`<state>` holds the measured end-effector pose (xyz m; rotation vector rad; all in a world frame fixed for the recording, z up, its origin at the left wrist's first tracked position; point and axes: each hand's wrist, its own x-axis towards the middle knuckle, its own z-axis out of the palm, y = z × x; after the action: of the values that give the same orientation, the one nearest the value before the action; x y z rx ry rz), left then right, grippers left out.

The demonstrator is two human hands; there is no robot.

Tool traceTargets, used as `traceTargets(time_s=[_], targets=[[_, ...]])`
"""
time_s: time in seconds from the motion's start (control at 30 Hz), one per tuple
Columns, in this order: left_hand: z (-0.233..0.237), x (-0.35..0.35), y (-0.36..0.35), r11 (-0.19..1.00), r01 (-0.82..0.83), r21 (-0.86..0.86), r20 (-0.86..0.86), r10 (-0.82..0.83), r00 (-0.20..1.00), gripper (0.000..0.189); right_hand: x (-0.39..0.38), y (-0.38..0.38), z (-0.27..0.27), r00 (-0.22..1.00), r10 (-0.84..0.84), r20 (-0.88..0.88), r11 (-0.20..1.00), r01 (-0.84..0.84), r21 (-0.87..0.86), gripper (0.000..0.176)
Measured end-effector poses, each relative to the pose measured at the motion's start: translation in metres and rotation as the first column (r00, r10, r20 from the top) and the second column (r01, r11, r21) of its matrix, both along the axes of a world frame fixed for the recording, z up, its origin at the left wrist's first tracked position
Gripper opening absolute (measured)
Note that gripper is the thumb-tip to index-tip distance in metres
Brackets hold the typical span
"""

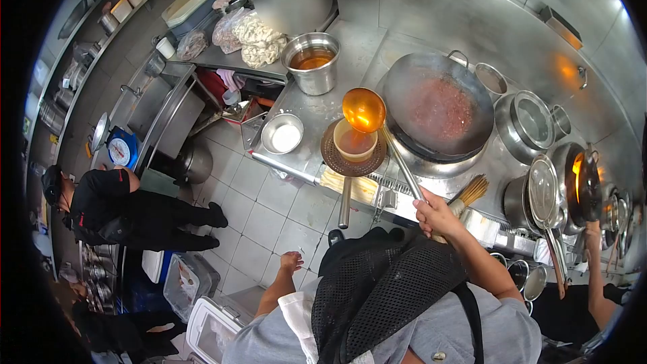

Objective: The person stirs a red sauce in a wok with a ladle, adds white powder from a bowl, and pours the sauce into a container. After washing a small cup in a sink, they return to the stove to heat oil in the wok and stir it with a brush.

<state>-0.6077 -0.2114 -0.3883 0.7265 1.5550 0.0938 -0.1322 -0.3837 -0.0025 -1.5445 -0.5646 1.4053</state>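
Observation:
My right hand (435, 214) is closed round the long handle of a ladle (364, 109). The ladle's bowl, holding orange liquid, is over a small bowl (355, 143) with reddish liquid, which sits on a round perforated skimmer (335, 162). To the right, a large wok (412, 84) holds steaming reddish minced food. Behind the ladle stands a steel pot (323, 81) of amber liquid, and a metal bowl with white contents (282, 133) is to its left. My left hand (291, 261) hangs over the floor, away from the counter, holding nothing, its fingers partly spread.
A bamboo brush (474, 190) lies by my right hand. Pots and strainers (543, 182) crowd the right side, where a co-worker's hand (592, 228) is at another wok with flame. On the left stands a person in black (101, 199) near a blue scale (120, 152); open bins (216, 327) stand below.

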Motion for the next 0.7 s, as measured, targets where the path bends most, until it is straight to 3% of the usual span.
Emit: traceTargets(time_s=[0.07, 0.1, 0.17, 0.2, 0.3, 0.33, 0.37, 0.4, 0.43, 0.47, 0.5, 0.53, 0.57, 0.63, 0.7], targets=[[0.004, 0.006, -0.002, 0.999, 0.031, 0.035, -0.014, -0.030, 0.999, 0.022, 0.007, 0.004, 0.000, 0.953, -0.108, -0.281, 0.994, 0.097, -0.054, 0.047], [0.003, 0.008, -0.005, 0.999, 0.024, 0.033, -0.011, -0.024, 1.000, 0.022, 0.015, 0.003, 0.000, 0.955, -0.103, -0.278, 0.994, 0.090, -0.056, 0.047], [-0.001, 0.009, -0.007, 0.998, 0.034, 0.044, -0.022, -0.033, 0.999, 0.024, 0.033, -0.001, -0.003, 0.638, -0.098, -0.763, 0.984, 0.177, 0.021, 0.047], [-0.002, 0.008, -0.009, 0.999, 0.029, 0.044, -0.017, -0.028, 0.999, 0.024, 0.036, -0.003, -0.002, 0.508, -0.102, -0.855, 0.968, 0.248, 0.032, 0.046], [-0.010, 0.005, -0.018, 0.999, 0.012, 0.034, 0.018, -0.012, 1.000, 0.026, 0.067, -0.010, -0.002, 0.440, -0.068, -0.895, 0.939, 0.333, 0.092, 0.044], [-0.021, -0.003, -0.022, 0.975, 0.124, 0.186, 0.043, -0.134, 0.990, 0.026, 0.083, -0.012, 0.001, 0.522, -0.140, -0.841, 0.934, 0.352, 0.063, 0.043], [-0.027, -0.006, -0.025, 0.915, 0.225, 0.336, 0.051, -0.255, 0.965, 0.026, 0.104, -0.015, -0.004, 0.682, -0.221, -0.697, 0.930, 0.362, 0.059, 0.042], [-0.028, -0.007, -0.028, 0.910, 0.242, 0.336, 0.058, -0.276, 0.959, 0.026, 0.119, -0.013, -0.005, 0.829, -0.348, -0.439, 0.918, 0.397, 0.022, 0.044], [-0.024, -0.010, -0.032, 0.883, 0.314, 0.348, 0.000, -0.335, 0.942, 0.026, 0.132, -0.012, -0.009, 0.890, -0.434, -0.136, 0.899, 0.438, -0.007, 0.045], [-0.020, -0.013, -0.033, 0.853, 0.380, 0.358, -0.060, -0.385, 0.921, 0.026, 0.143, -0.016, -0.022, 0.886, -0.446, -0.130, 0.894, 0.449, -0.003, 0.045], [-0.002, -0.008, -0.039, 0.850, 0.384, 0.361, -0.055, -0.392, 0.919, 0.026, 0.159, -0.019, -0.039, 0.876, -0.450, 0.176, 0.893, 0.447, 0.060, 0.040], [0.012, -0.004, -0.052, 0.960, 0.146, 0.240, -0.051, -0.138, 0.989, 0.025, 0.173, -0.020, -0.054, 0.777, -0.425, 0.465, 0.899, 0.422, 0.116, 0.035], [0.029, 0.005, -0.059, 0.986, -0.118, 0.115, -0.082, 0.128, 0.988, 0.025, 0.183, -0.021, -0.064, 0.775, -0.423, 0.469, 0.900, 0.420, 0.118, 0.035], [-0.006, -0.016, -0.072, 0.982, -0.184, 0.038, -0.024, 0.185, 0.982, 0.024, 0.197, -0.029, -0.085, 0.502, -0.376, 0.778, 0.894, 0.418, 0.162, 0.033], [-0.028, -0.033, -0.095, 0.968, -0.247, -0.047, 0.017, 0.248, 0.968, 0.024, 0.197, -0.034, -0.096, 0.439, -0.293, 0.849, 0.927, 0.350, 0.139, 0.031]])
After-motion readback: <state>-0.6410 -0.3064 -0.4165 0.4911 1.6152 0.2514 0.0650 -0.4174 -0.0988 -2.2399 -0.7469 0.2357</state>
